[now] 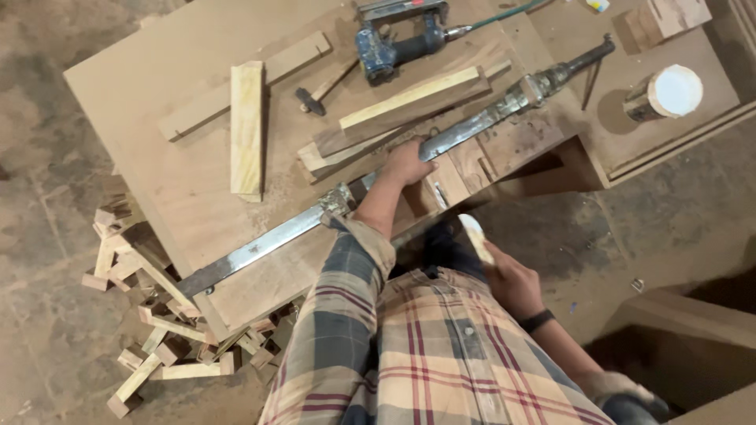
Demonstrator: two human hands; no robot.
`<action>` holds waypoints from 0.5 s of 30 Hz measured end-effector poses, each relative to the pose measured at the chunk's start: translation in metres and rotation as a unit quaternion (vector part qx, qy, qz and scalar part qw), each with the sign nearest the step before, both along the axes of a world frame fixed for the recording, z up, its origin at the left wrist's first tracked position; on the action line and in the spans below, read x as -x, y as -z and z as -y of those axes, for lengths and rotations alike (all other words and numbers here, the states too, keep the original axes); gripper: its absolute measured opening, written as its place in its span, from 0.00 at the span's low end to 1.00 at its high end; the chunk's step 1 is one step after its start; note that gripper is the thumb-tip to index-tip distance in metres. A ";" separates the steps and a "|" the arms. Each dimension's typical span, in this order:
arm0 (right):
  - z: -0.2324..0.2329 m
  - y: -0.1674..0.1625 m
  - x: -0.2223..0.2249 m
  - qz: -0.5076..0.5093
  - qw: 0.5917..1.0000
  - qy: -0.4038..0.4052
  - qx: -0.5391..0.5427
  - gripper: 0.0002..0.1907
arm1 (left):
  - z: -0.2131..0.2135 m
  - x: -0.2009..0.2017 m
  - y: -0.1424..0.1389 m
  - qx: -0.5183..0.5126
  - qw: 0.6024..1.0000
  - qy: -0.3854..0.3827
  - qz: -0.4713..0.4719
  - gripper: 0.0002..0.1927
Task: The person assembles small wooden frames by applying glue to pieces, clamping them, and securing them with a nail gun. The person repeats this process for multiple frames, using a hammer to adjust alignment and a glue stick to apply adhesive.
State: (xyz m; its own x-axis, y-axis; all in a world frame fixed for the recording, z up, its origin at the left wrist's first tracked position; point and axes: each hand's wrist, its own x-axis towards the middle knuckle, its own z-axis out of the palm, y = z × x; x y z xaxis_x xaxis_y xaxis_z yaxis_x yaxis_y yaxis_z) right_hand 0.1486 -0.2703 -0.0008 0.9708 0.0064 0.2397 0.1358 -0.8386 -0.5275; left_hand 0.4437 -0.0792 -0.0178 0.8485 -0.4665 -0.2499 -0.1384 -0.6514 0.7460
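A long metal bar clamp (441, 142) lies diagonally across the wooden workbench (157, 94). My left hand (406, 164) reaches out and grips the bar near its middle, beside a stack of wooden strips (409, 106). Below the bench edge, my right hand (510, 277) holds a pale wooden stick (475, 236) close to my body. A black band sits on that wrist. My plaid sleeve covers the left forearm.
On the bench lie a pale plank (246, 130), a longer board (244, 83), a small hammer (319, 93) and a blue power tool (394, 47). A white-capped tin (668, 93) stands at right. Wood offcuts (157, 330) litter the floor at left.
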 end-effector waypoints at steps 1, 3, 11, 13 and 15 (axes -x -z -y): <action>0.012 0.005 0.012 -0.016 0.998 0.041 -0.044 0.23 | 0.000 0.000 0.001 -0.002 1.000 0.004 0.012 0.38; 0.041 0.015 0.030 -0.072 0.969 0.156 -0.178 0.24 | 0.003 0.003 0.003 -0.013 1.000 0.006 0.015 0.36; 0.143 0.011 0.031 -0.092 0.889 0.306 -0.329 0.33 | 0.027 0.016 -0.003 -0.102 0.993 -0.047 -0.020 0.44; 0.179 0.004 0.009 -0.097 0.836 0.333 -0.426 0.26 | 0.033 0.015 -0.006 -0.139 0.987 -0.048 -0.056 0.43; 0.221 -0.002 -0.015 -0.106 0.788 0.348 -0.497 0.23 | 0.038 0.013 -0.006 -0.129 0.988 -0.070 -0.050 0.43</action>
State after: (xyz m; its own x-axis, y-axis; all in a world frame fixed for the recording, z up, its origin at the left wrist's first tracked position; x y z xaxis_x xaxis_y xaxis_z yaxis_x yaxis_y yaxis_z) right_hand 0.1640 -0.4909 0.0012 0.6745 -0.6340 -0.3784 -0.3546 0.1714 -0.9192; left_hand 0.4303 -0.1174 -0.0118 0.8647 -0.2568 -0.4318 0.0324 -0.8292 0.5581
